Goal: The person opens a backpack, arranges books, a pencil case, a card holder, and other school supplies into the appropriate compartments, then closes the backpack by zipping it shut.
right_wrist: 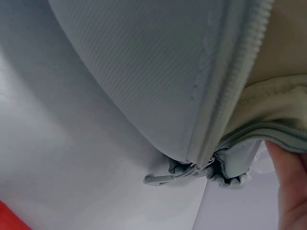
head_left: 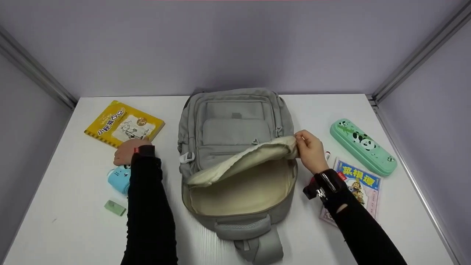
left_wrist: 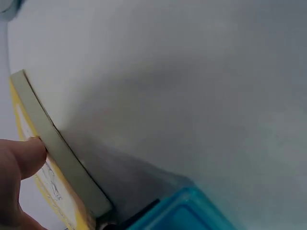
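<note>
On the left side, the left hand [head_left: 127, 151] lies on the near edge of the yellow book [head_left: 123, 124], and in the left wrist view one finger [left_wrist: 21, 158] presses against the grey page edge of this book [left_wrist: 57, 143]; whether the hand really grips the book or only touches it, I cannot tell, because the other fingers are hidden. A blue box-like object [head_left: 119, 179] sits just beside this hand, partly under the sleeve, and a small green eraser [head_left: 114, 207] lies near it. My judgement is that the book could slide away on the smooth surface if only one finger pushes it, and the sleeve could knock the blue object when the arm moves. In the middle lies the grey backpack [head_left: 235, 121], flat, with its main compartment unzipped and the cream lining visible. The right hand [head_left: 312, 151] pinches the edge of the opened flap [head_left: 257, 152] and holds it up; the right wrist view shows a fingertip [right_wrist: 290, 182] close to the zipper end [right_wrist: 189, 172]. If this pinch becomes loose, the flap may fall down and close the opening, I think. On the right, a colourful book [head_left: 362, 186] lies partly under the right forearm and could be dragged by it, and a mint green pencil case [head_left: 362, 146] with panda pictures lies behind it. All things rest on a white table [head_left: 404, 221], which is enclosed by pale grey-violet walls [head_left: 235, 44] with metal profiles in the corners.
</note>
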A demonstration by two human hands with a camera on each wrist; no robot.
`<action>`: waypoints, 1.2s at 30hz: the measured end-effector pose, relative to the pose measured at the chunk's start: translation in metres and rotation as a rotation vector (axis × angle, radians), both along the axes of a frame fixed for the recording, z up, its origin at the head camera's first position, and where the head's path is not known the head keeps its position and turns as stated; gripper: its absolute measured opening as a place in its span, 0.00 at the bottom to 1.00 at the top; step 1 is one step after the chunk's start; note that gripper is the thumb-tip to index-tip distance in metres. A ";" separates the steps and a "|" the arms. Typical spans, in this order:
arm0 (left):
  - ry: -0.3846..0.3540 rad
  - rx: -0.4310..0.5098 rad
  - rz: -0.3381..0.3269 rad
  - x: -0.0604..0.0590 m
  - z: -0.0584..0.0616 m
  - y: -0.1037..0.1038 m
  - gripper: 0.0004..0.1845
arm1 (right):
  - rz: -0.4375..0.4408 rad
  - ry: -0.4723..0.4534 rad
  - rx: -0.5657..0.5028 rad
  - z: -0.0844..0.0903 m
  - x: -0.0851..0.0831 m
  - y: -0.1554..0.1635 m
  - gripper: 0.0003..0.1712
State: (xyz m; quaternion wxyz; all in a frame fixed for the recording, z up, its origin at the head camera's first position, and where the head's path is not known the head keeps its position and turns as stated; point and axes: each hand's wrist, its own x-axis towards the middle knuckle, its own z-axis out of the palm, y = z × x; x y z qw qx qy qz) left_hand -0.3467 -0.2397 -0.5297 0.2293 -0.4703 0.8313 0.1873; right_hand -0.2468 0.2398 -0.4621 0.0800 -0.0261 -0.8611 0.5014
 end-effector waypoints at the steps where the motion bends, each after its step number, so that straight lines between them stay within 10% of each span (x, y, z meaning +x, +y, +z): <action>1: -0.004 0.008 -0.004 0.001 0.002 -0.001 0.45 | 0.004 -0.013 -0.017 0.000 0.000 -0.001 0.11; 36: 0.116 0.063 0.017 0.009 0.019 -0.008 0.42 | 0.024 -0.044 -0.106 -0.004 0.004 0.001 0.12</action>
